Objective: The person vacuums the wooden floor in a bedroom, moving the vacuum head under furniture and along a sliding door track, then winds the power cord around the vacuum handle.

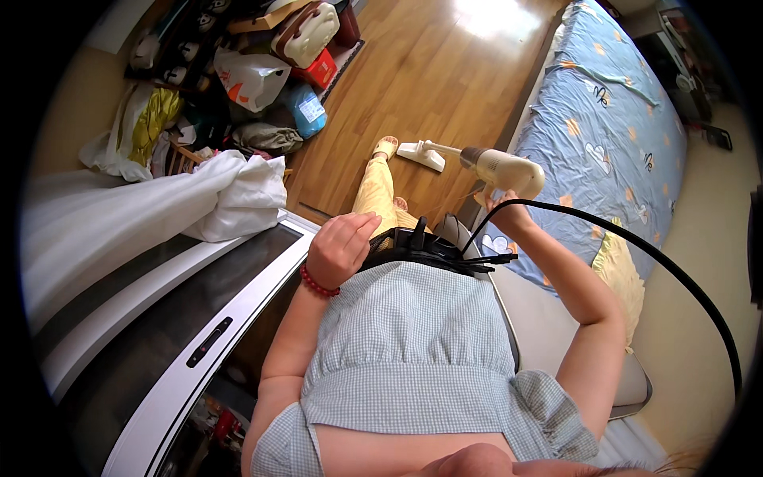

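My right hand [509, 210] is closed round the handle of a cream and brown cordless vacuum cleaner [513, 172], held out beside the bed. From its body a thin pale tube runs to the left, ending in a flat white floor head [421, 156]. That head rests on the wooden floor, close by my slippered foot [385, 147]. At my waist, with nothing in it, my left hand [343, 245] hovers with loosely extended fingers and a red bead bracelet [318, 283] on the wrist. A black waist pack with straps [417, 238] sits between my hands.
A bed with a blue patterned sheet [600, 127] borders the wooden floor [397, 71] on the right. Bags and boxes [262, 79] crowd the far left. On my left stand a white-framed glass door [199, 358] and a white curtain [159, 199]. A black cable [636, 234] arches at right.
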The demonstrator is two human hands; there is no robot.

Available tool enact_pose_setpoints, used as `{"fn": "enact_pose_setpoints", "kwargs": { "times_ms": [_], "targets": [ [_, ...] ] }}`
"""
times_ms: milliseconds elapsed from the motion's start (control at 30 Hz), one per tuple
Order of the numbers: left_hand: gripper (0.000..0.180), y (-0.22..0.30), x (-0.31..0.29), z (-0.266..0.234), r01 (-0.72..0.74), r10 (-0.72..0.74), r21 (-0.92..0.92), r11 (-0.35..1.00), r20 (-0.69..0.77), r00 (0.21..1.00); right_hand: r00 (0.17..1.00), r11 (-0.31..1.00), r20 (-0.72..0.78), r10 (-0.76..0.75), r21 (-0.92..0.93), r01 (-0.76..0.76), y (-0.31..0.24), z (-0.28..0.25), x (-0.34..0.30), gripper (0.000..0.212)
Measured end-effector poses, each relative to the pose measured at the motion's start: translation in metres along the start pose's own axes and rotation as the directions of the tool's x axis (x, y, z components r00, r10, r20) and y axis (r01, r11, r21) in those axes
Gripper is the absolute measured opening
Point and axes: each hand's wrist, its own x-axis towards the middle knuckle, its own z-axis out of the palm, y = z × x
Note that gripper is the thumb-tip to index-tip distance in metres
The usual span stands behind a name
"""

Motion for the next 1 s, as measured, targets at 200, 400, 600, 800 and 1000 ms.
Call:
{"fn": "enact_pose_setpoints", "kwargs": {
  "times_ms": [200, 400, 600, 800, 1000],
  "targets": [
    [0.028, 0.002, 0.017, 0.005, -0.064, 0.065, -0.019, 0.998, 0.059, 0.996, 0.965, 0.995, -0.245, 0.098, 0.03, -0.094, -0.009, 0.019, -0.013, 0.014],
    [0.027, -0.003, 0.03, 0.007, -0.109, 0.111, -0.029, 0.994, 0.095, 0.989, 0.979, 0.993, -0.202, 0.012, -0.113, -0.036, 0.003, 0.044, -0.036, 0.039],
    [0.029, -0.01, 0.037, 0.008, -0.142, 0.146, -0.042, 0.989, 0.115, 0.983, 0.984, 0.993, -0.151, 0.09, 0.089, -0.077, 0.028, 0.04, -0.097, 0.031],
    [0.029, -0.012, 0.035, 0.015, -0.141, 0.147, -0.063, 0.988, 0.097, 0.984, 0.95, 0.969, -0.196, 0.245, 0.064, -0.237, 0.017, -0.016, -0.16, 0.026],
    [0.027, -0.012, 0.032, 0.017, -0.141, 0.148, -0.091, 0.986, 0.072, 0.986, 0.805, 0.771, -0.232, 0.547, 0.514, -0.375, 0.003, -0.037, -0.171, 0.042]
  ]
}}
